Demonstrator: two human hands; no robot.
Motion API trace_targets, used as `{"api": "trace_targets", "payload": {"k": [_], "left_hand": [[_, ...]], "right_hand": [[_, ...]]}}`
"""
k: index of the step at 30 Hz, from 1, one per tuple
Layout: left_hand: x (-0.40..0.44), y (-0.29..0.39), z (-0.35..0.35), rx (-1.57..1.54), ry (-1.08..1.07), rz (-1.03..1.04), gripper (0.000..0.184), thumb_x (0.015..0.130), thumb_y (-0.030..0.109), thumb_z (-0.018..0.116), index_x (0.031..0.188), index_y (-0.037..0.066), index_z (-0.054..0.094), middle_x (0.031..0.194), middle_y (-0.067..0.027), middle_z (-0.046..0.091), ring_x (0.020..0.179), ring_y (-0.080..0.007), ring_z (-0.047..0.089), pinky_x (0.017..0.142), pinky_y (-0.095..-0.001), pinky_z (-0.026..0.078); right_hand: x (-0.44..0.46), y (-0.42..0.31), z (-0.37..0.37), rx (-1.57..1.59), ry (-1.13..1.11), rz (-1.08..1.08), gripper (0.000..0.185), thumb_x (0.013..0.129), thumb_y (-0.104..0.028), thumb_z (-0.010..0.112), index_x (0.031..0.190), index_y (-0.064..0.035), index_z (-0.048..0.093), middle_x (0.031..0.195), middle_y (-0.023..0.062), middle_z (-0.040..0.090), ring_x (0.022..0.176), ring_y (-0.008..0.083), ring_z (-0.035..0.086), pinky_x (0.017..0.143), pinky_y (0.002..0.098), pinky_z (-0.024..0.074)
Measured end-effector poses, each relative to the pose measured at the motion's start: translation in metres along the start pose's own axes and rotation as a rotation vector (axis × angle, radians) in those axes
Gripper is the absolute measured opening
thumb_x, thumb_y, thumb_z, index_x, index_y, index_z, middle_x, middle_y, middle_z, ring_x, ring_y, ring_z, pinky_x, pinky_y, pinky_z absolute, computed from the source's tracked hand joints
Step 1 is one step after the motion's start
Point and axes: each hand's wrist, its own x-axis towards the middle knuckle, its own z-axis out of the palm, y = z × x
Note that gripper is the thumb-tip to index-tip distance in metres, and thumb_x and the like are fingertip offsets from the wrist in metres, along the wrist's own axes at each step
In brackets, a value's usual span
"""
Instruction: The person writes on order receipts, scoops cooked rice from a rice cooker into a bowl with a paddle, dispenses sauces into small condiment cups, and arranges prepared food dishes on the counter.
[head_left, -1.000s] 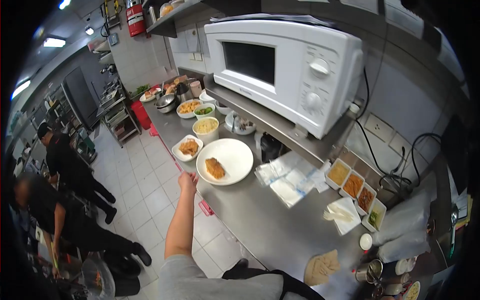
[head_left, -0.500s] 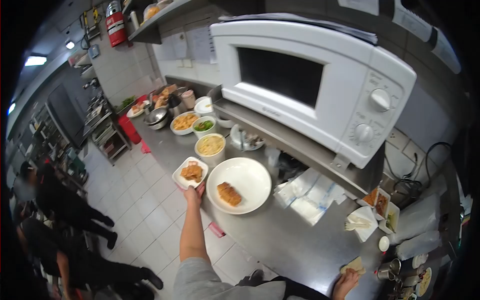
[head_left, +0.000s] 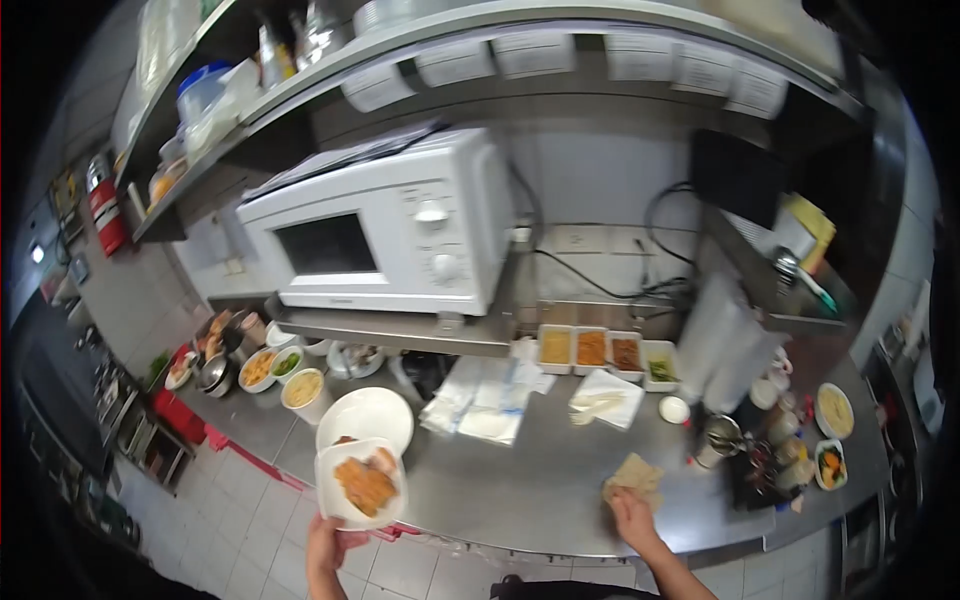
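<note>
My left hand (head_left: pixel 332 543) grips the near edge of a square white dish (head_left: pixel 388 448) with pieces of golden fried food (head_left: pixel 364 486) in it. The dish is raised over the counter's front edge and partly covers a large round white plate (head_left: pixel 375 412). A bit of fried food shows on that plate behind the dish. On the right, my right hand (head_left: pixel 632 515) is closed on a crumpled brown cloth (head_left: pixel 634 480) lying on the steel counter (head_left: pixel 520 490).
A white microwave (head_left: pixel 380 230) sits on a raised shelf. Plastic packets (head_left: pixel 488 400), several small food trays (head_left: pixel 591 348) and a white napkin with forks (head_left: pixel 607 398) lie behind. Bowls (head_left: pixel 258 368) stand left; containers and a metal pot (head_left: pixel 716 440) stand right.
My left hand has lifted the square dish off the counter and brought it nearer, in front of the round plate. My right hand remains on the cloth. The view has swung right.
</note>
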Motion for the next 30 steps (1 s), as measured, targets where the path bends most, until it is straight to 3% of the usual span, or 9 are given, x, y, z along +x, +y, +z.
{"api": "trace_targets", "payload": {"k": [4, 7, 11, 13, 15, 17, 23, 24, 30], "left_hand": [[-0.046, -0.049, 0.123, 0.045, -0.398, -0.258, 0.052, 0.079, 0.004, 0.049, 0.129, -0.002, 0.037, 0.115, -0.0177, 0.055, 0.089, -0.0346, 0.064, 0.067, -0.0482, 0.059], [-0.081, -0.103, 0.234, 0.121, -0.777, -0.47, 0.051, 0.084, 0.01, 0.051, 0.131, 0.001, 0.035, 0.117, -0.0172, 0.055, 0.096, -0.031, 0.062, 0.071, -0.0443, 0.058], [-0.139, -0.175, 0.364, 0.242, -1.313, -0.612, 0.056, 0.084, 0.017, 0.049, 0.135, 0.006, 0.03, 0.113, -0.0156, 0.057, 0.086, -0.0258, 0.065, 0.071, -0.0383, 0.058], [-0.18, -0.194, 0.421, 0.334, -1.48, -0.669, 0.059, 0.082, 0.019, 0.047, 0.137, 0.01, 0.027, 0.108, -0.0156, 0.059, 0.073, -0.0239, 0.067, 0.064, -0.0351, 0.058], [-0.214, -0.222, 0.463, 0.393, -1.595, -0.749, 0.062, 0.08, 0.021, 0.046, 0.138, 0.013, 0.024, 0.107, -0.0166, 0.06, 0.066, -0.0239, 0.068, 0.058, -0.0335, 0.057], [-0.242, -0.253, 0.497, 0.416, -1.689, -0.839, 0.067, 0.081, 0.027, 0.045, 0.141, 0.016, 0.017, 0.109, -0.0182, 0.059, 0.066, -0.0259, 0.068, 0.055, -0.033, 0.057], [-0.275, -0.292, 0.576, 0.443, -1.902, -0.844, 0.082, 0.087, 0.05, 0.047, 0.146, 0.021, -0.003, 0.128, -0.0144, 0.049, 0.1, -0.0258, 0.062, 0.085, -0.04, 0.047], [-0.274, -0.303, 0.588, 0.449, -1.902, -0.844, 0.081, 0.088, 0.049, 0.046, 0.146, 0.019, 0.0, 0.128, -0.0113, 0.049, 0.104, -0.0234, 0.06, 0.088, -0.0375, 0.045], [-0.263, -0.294, 0.654, 0.433, -1.899, -0.717, 0.057, 0.096, 0.03, 0.043, 0.143, 0.01, 0.019, 0.126, -0.0108, 0.05, 0.111, -0.0234, 0.056, 0.094, -0.0354, 0.042]], "right_hand": [[-0.042, -0.053, -0.074, 0.741, -0.392, 0.401, 0.059, 0.095, -0.047, 0.038, 0.138, -0.0077, 0.033, 0.129, 0.0169, 0.048, 0.106, 0.0321, 0.056, 0.087, 0.0435, 0.0462], [-0.089, -0.045, -0.147, 1.284, -0.453, 0.615, 0.071, 0.091, -0.059, 0.033, 0.143, -0.0118, 0.02, 0.141, 0.0148, 0.034, 0.116, 0.0352, 0.049, 0.089, 0.0524, 0.0448], [-0.165, -0.015, -0.243, 1.549, -0.197, 0.531, 0.077, 0.087, -0.067, 0.031, 0.142, -0.013, 0.027, 0.14, 0.0148, 0.037, 0.123, 0.0352, 0.043, 0.091, 0.0544, 0.0437], [-0.209, -0.001, -0.281, 1.519, 0.066, 0.555, 0.074, 0.089, -0.063, 0.034, 0.137, -0.0065, 0.034, 0.14, 0.0162, 0.037, 0.121, 0.0355, 0.046, 0.099, 0.0535, 0.0384], [-0.268, 0.032, -0.321, 1.48, 0.321, 0.799, 0.057, 0.093, -0.043, 0.043, 0.135, -0.0049, 0.037, 0.133, 0.0164, 0.045, 0.118, 0.0324, 0.049, 0.097, 0.0445, 0.0417], [-0.313, 0.051, -0.343, 1.445, 0.396, 0.796, 0.065, 0.093, -0.051, 0.04, 0.136, -0.0036, 0.034, 0.135, 0.0156, 0.043, 0.123, 0.0303, 0.044, 0.101, 0.0447, 0.0409], [-0.364, 0.059, -0.385, 1.293, 0.946, 0.831, 0.062, 0.092, -0.049, 0.043, 0.132, -0.0016, 0.041, 0.131, 0.0183, 0.047, 0.12, 0.0327, 0.047, 0.097, 0.0476, 0.0422], [-0.357, 0.067, -0.389, 1.264, 0.754, 0.504, 0.071, 0.091, -0.058, 0.035, 0.134, -0.0019, 0.036, 0.135, 0.0167, 0.044, 0.119, 0.0336, 0.048, 0.1, 0.0486, 0.0393], [-0.335, 0.141, -0.457, 1.258, 0.957, 0.582, 0.065, 0.094, -0.053, 0.033, 0.127, 0.0027, 0.04, 0.125, 0.0199, 0.05, 0.112, 0.033, 0.053, 0.094, 0.0457, 0.0458]]}}
